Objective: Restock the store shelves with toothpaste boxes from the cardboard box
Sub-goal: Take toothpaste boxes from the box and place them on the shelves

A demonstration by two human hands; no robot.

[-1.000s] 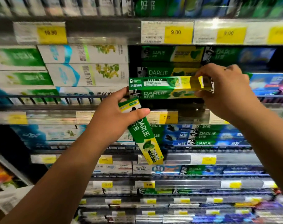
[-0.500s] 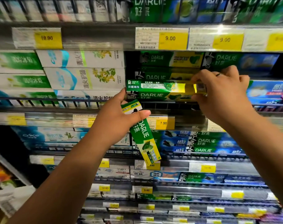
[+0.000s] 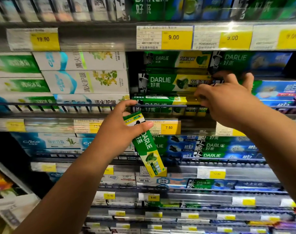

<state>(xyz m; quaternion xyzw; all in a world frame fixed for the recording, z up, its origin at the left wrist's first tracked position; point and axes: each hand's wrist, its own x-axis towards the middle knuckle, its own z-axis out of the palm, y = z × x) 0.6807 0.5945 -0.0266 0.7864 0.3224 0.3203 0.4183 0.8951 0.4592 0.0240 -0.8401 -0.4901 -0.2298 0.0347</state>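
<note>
**Box settling into the Darlie row**

Half a second ago the right hand (image 3: 228, 100) held its green toothpaste box (image 3: 160, 99) in front of the Darlie stack (image 3: 169, 81), above the wire rail (image 3: 76, 105). Now that box has dropped and lies flat on the shelf behind the rail, on top of the bottom box in the stack, so one more box looks all but stocked. It seems to need only a last push to line up.

The right hand's thumb and fingers are pinched on the box's yellow right end, not yet let go. The left hand (image 3: 120, 132) is closed around the top of a second Darlie box (image 3: 146, 146), thumb across its face, the box hanging tilted, yellow end down, in front of the shelf below. The cardboard box is not in view.
</note>
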